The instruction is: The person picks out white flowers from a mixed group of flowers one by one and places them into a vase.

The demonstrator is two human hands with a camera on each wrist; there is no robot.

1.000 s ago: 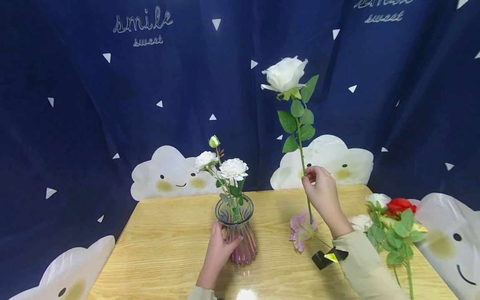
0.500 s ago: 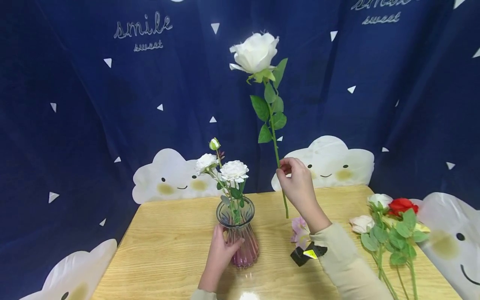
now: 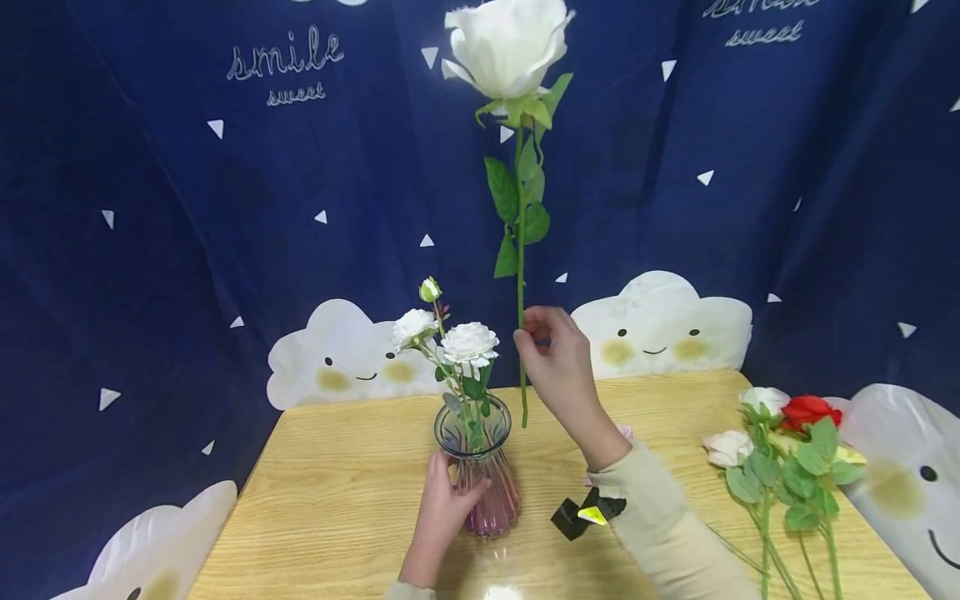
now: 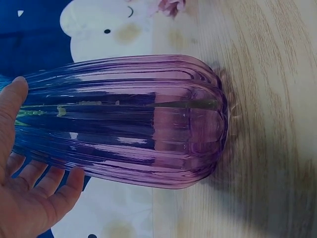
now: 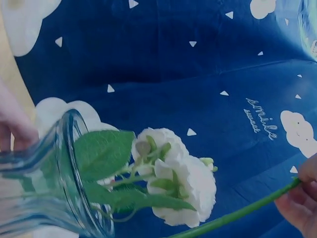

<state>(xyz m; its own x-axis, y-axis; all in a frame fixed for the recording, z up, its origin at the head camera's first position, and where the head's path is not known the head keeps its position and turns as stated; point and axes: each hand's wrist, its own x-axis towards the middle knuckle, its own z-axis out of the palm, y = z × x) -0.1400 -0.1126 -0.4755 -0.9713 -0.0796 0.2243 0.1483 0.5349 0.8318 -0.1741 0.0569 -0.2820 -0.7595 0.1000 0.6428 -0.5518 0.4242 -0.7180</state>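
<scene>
I see the right hand pinching a large white long-stemmed rose upright, and at that hand's eight o'clock, near the stem's lower end, a ribbed pink-blue glass vase stands on the bench, gripped by the curled left hand.

The vase stands near the middle of the worktop, the flower spray in its mouth. At its near left side, touching, is the left hand. To the vase's right, the right hand holds the rose upright, stem end apart from the rim. Loose flowers lie far right; behind everything hangs the curtain.
</scene>
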